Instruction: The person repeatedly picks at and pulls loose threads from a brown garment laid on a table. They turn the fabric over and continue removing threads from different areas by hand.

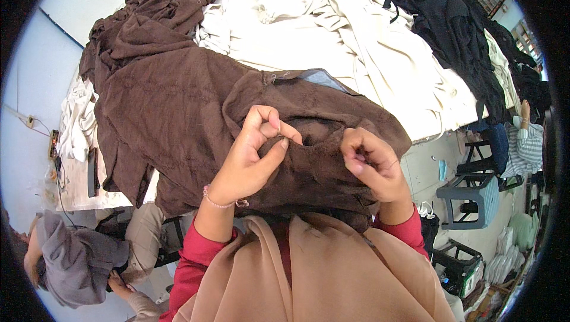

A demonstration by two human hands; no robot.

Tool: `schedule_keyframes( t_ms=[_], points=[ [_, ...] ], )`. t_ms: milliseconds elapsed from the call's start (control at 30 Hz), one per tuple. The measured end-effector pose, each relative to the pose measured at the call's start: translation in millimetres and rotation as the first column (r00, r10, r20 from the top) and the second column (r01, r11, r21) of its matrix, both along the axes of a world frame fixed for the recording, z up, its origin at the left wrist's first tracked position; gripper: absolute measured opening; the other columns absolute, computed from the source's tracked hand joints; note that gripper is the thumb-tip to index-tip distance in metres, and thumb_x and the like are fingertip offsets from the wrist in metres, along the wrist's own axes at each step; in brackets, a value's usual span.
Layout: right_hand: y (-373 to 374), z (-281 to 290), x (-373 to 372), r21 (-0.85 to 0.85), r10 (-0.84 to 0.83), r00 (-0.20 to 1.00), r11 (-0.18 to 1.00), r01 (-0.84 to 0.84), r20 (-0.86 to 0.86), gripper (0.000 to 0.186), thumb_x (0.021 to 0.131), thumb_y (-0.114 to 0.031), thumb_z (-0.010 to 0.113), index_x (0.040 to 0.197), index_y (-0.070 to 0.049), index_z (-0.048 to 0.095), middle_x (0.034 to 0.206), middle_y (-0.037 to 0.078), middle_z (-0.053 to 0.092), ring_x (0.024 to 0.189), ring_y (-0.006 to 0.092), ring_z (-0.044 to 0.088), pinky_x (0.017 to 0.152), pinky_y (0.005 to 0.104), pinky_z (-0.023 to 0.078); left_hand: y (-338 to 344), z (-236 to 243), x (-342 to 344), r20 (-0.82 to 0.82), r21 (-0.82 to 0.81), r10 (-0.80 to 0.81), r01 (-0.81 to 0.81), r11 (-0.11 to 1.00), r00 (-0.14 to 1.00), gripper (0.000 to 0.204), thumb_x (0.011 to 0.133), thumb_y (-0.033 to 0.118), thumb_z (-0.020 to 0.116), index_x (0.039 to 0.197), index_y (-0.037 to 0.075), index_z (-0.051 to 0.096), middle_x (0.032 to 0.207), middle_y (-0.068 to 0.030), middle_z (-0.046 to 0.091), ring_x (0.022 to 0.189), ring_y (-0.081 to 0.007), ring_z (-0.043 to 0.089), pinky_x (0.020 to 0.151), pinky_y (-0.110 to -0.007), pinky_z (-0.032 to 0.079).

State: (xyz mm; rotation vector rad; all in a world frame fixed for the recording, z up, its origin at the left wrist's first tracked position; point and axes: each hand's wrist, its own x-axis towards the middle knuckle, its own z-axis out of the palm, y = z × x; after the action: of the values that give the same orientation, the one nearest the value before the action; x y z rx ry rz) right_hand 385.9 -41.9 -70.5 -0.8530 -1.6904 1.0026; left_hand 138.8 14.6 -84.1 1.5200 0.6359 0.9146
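A brown garment (166, 102) of soft, creased cloth lies across the table before me and hangs over its front edge. My left hand (252, 159) pinches a fold of it between thumb and fingers, beside an opening in the cloth. To the right of that opening, my right hand (375, 165) is closed, thumb against curled fingers, just over the cloth. Whatever it holds is too small to make out. Beyond both hands, a grey-blue patch (323, 78) of lining or label shows at the garment's far edge, with loose thread ends near it.
White cloth (297, 43) is heaped behind the brown garment, and black cloth (445, 31) lies at the far right. A grey-blue stool (475, 200) and a dark crate (460, 268) stand on the floor at right. One person in grey (77, 257) sits at left; another in stripes (525, 150) is at right.
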Motion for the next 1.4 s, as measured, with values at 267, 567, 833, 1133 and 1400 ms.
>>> schedule_keyframes(
  t_ms=[267, 567, 833, 1133, 1400],
  points=[
    [-7.1, 7.5, -1.0, 0.219, -0.349, 0.759, 0.937, 0.273, 0.55, 0.025, 0.095, -0.03, 0.069, 0.104, -0.007, 0.062, 0.086, 0.014, 0.068, 0.075, 0.0351, 0.067, 0.064, 0.0423, 0.05, 2.4, 0.6, -2.1, 0.02, -0.045, -0.041, 0.041, 0.998, 0.999, 0.03, 0.098, -0.008, 0.046, 0.117, 0.011, 0.034, 0.112, -0.0104, 0.066, 0.11, -0.0104, 0.055, 0.103, -0.028, 0.038],
    [-6.8, 9.9, -10.9, 0.275, -0.351, 0.737, 0.934, 0.23, 0.577, 0.021, 0.095, -0.03, 0.068, 0.1, -0.01, 0.063, 0.083, 0.012, 0.069, 0.072, 0.0368, 0.067, 0.061, 0.0447, 0.05, 1.3, 3.7, 0.0, -0.002, -0.013, -0.034, 0.034, 0.999, 0.999, 0.029, 0.098, -0.008, 0.046, 0.117, 0.011, 0.035, 0.111, -0.0107, 0.066, 0.109, -0.0106, 0.055, 0.103, -0.028, 0.039],
    [9.9, 9.2, -5.0, 0.25, -0.3, 0.915, 0.939, 0.235, 0.27, 0.027, 0.092, -0.023, 0.071, 0.114, -0.008, 0.067, 0.095, 0.014, 0.071, 0.09, 0.0348, 0.07, 0.077, 0.0393, 0.054, 0.3, 2.4, -0.2, 0.068, -0.047, -0.052, 0.055, 0.997, 0.996, 0.03, 0.098, -0.008, 0.048, 0.119, 0.009, 0.036, 0.11, -0.01, 0.064, 0.108, -0.0115, 0.056, 0.103, -0.029, 0.04],
    [10.3, -7.0, 3.5, 0.587, -0.422, 0.829, 0.797, 0.146, 0.367, 0.019, 0.075, -0.009, 0.076, 0.094, -0.012, 0.075, 0.093, 0.003, 0.072, 0.07, 0.0205, 0.065, 0.057, 0.0344, 0.043, -10.5, -0.3, 7.1, -0.067, 0.73, 0.351, -0.194, 0.655, 0.934, 0.029, 0.08, -0.003, 0.08, 0.103, 0.003, 0.064, 0.087, -0.0053, 0.061, 0.08, -0.0255, 0.064, 0.075, -0.036, 0.052],
    [-2.0, -29.3, -6.8, 0.555, -0.406, 0.888, 0.8, 0.229, 0.217, 0.017, 0.073, -0.011, 0.084, 0.088, -0.011, 0.075, 0.088, 0.002, 0.071, 0.061, 0.0175, 0.06, 0.057, 0.0315, 0.044, -6.1, -10.8, -3.8, 0.117, 0.961, 0.282, -0.18, 0.209, 0.952, 0.023, 0.055, 0.019, 0.071, 0.077, 0.017, 0.071, 0.083, 0.0045, 0.057, 0.066, -0.0147, 0.053, 0.059, -0.03, 0.042]
  ],
)
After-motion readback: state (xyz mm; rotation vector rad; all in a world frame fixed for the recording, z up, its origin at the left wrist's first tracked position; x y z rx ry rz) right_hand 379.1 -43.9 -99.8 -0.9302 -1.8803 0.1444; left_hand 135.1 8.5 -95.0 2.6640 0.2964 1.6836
